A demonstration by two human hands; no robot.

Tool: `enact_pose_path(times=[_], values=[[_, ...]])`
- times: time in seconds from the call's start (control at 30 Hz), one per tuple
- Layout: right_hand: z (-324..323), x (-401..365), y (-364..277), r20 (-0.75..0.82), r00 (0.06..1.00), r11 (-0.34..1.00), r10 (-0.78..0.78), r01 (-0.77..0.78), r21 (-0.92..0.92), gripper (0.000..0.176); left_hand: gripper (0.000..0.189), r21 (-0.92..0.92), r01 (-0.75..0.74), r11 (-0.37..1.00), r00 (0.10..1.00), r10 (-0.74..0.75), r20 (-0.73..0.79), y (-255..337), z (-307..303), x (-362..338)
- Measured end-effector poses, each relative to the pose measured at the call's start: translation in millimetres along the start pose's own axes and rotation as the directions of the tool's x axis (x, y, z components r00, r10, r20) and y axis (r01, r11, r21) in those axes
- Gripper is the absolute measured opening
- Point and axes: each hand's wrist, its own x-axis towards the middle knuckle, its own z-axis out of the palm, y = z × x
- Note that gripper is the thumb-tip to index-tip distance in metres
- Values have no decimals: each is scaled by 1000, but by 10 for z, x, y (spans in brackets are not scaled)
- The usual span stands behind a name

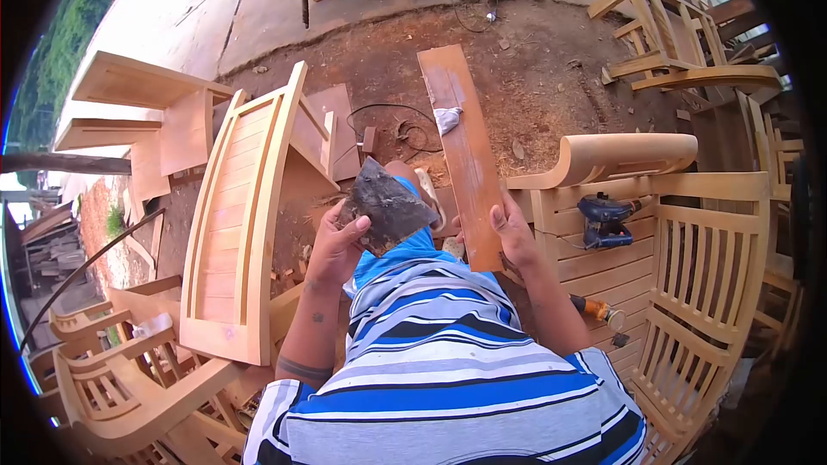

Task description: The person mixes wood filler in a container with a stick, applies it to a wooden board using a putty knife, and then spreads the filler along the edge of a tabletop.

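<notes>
- Right now my left hand (332, 245) is closed on a dark, worn sheet of sandpaper (389, 207), thumb on top and fingers curled under its near corner.
- Its sheet sits flat above my knee, just left of the plank and apart from it.
- My right hand (515, 237) grips the near end of a long reddish plank (461, 133), with my fingers wrapped over its right edge.
- Lengthwise, the plank runs straight away from me: the near end is at my lap and the far end points out over the sawdust-covered ground, leaning a little to the left.
- Its broad face is turned up, paler and scuffed toward the far end.
- Partway along, a white rag (446, 119) touches the plank's left edge.
- On my right, a blue sander (607, 220) rests on a slatted chair seat (689, 250), with an orange-handled tool (594, 308) nearer my elbow.
- On my left stands a bare wooden chair frame (237, 224).
</notes>
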Motion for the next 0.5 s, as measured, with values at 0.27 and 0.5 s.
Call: enact_pose_path(times=[0.27,0.5], values=[[-727,1893,-552,-119,993,997,11,-2,77,53,38,24,197,980,973,-199,115,487,46,2548],[-1272,4853,-1639,-151,988,998,15,-4,70,60,48,-126,178,976,984,-176,33,1693,-87,5406]])
